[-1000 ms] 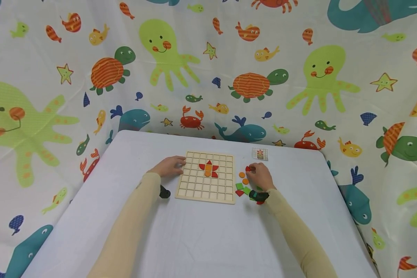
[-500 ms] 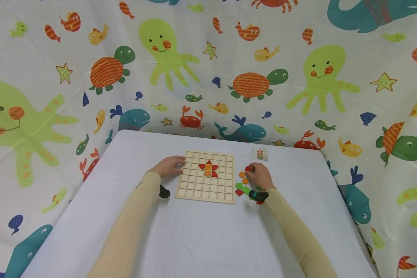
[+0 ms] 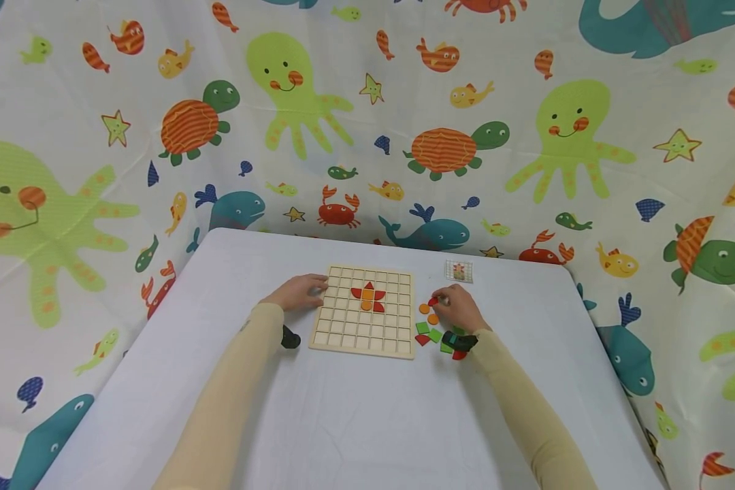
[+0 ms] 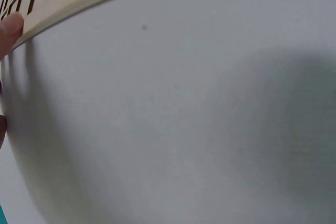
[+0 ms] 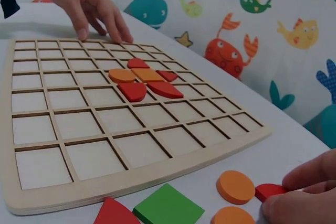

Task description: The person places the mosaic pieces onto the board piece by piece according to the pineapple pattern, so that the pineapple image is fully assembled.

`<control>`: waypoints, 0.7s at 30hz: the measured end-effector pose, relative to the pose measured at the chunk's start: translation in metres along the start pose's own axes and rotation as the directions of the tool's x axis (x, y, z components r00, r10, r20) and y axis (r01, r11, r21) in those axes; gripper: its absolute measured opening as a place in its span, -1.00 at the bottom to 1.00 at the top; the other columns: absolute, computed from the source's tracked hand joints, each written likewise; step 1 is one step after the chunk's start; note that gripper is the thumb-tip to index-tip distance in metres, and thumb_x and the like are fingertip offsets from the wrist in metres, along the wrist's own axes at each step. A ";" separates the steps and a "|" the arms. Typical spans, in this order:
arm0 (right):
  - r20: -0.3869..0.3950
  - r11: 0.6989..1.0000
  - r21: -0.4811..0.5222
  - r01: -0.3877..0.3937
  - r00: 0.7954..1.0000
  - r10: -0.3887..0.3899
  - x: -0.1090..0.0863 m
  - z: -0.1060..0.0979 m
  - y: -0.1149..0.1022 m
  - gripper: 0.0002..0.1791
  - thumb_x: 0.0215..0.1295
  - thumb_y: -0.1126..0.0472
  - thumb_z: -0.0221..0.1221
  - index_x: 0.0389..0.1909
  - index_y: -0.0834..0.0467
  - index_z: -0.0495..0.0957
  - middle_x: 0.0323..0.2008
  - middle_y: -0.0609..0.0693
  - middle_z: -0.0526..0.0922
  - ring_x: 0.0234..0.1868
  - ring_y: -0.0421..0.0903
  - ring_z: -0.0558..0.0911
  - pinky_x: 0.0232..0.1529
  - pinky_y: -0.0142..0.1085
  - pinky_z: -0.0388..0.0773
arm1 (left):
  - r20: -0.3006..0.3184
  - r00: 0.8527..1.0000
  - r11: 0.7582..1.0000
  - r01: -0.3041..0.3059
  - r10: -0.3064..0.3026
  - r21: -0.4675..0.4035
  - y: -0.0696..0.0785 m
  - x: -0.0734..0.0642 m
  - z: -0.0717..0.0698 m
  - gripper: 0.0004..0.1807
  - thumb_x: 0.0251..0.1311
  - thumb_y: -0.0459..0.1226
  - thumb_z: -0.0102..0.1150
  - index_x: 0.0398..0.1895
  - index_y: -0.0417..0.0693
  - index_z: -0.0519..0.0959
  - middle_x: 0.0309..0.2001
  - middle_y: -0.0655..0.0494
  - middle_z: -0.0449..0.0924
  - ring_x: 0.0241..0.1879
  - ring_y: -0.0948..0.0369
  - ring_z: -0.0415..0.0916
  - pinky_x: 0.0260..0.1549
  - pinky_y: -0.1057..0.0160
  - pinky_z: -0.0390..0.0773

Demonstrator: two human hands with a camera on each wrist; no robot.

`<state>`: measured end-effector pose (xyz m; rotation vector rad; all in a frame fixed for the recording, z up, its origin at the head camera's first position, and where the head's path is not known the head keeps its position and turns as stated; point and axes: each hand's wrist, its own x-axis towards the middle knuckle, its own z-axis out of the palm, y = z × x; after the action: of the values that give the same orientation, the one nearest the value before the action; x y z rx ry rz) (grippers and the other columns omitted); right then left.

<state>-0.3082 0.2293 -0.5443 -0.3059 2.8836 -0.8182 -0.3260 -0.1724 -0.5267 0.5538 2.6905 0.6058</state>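
Note:
A wooden grid board [image 3: 346, 328] lies flat on the white table. Near its middle, an orange square [image 5: 147, 75], an orange rounded piece [image 5: 122, 75] and several red pieces [image 5: 132, 92] form a figure. My left hand [image 3: 297, 294] rests its fingertips on the board's left edge, fingers fairly straight in the right wrist view. To the right of the board, my right hand [image 3: 461, 309] pinches a small red piece [image 5: 269, 190] between thumb and finger, low at the tabletop. The fingers partly hide its shape. Two orange discs [image 5: 236, 187] lie just beside it.
Loose green squares [image 3: 422, 328] and red pieces [image 3: 422, 339] lie right of the board, some partly under the right wrist. A small pattern card [image 3: 459, 271] lies beyond the right hand. A cloth printed with sea animals [image 3: 337, 102] hangs behind the table.
The red piece at my right fingertips has shifted slightly left and nearer, and an orange disc beside it has moved a little left. My left hand and the board have stayed still.

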 end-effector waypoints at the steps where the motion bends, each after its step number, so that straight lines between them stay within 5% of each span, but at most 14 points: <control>1: 0.001 0.999 -0.018 0.026 1.000 -0.026 0.000 -0.001 0.000 -0.71 0.28 0.22 0.26 -0.01 0.23 0.64 -0.10 0.14 0.56 -0.12 0.05 0.48 0.01 -0.09 0.57 | 0.000 1.000 1.000 -0.001 0.001 0.000 0.000 0.000 0.000 -0.47 0.25 -0.21 0.28 0.26 -0.19 0.49 0.43 -0.05 0.27 0.45 -0.05 0.10 0.44 -0.03 0.13; 9: -0.001 0.994 -0.085 0.073 0.997 -0.073 0.010 0.002 -0.001 -0.67 0.32 0.13 0.26 0.00 0.24 0.60 -0.08 0.12 0.58 -0.09 0.04 0.52 0.10 -0.07 0.57 | -0.007 1.000 1.000 0.000 0.000 0.003 -0.001 -0.001 0.000 -0.46 0.24 -0.21 0.28 0.27 -0.19 0.49 0.42 -0.05 0.27 0.44 -0.06 0.10 0.44 -0.04 0.12; 14: -0.037 0.986 -0.076 0.152 0.987 -0.155 0.020 0.008 -0.031 -0.65 0.33 0.11 0.25 0.05 0.21 0.59 -0.04 0.11 0.57 -0.05 0.04 0.55 0.10 -0.08 0.59 | -0.006 1.000 1.000 -0.008 0.008 -0.005 -0.003 0.000 0.000 -0.46 0.24 -0.20 0.29 0.27 -0.18 0.49 0.42 -0.04 0.28 0.45 -0.05 0.10 0.44 -0.04 0.12; 21: 0.054 0.892 -0.140 0.429 0.903 -0.426 0.031 0.032 -0.088 -0.74 0.30 0.14 0.27 -0.05 0.15 0.62 -0.08 0.03 0.57 0.01 -0.01 0.50 0.16 -0.17 0.55 | -0.012 1.000 1.000 -0.012 0.012 -0.009 -0.004 0.000 0.001 -0.47 0.24 -0.21 0.29 0.26 -0.18 0.50 0.42 -0.03 0.28 0.45 -0.05 0.10 0.44 -0.03 0.12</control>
<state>-0.3187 0.1333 -0.5265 -0.9895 2.8992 -0.6432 -0.3271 -0.1752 -0.5295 0.5662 2.6966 0.6258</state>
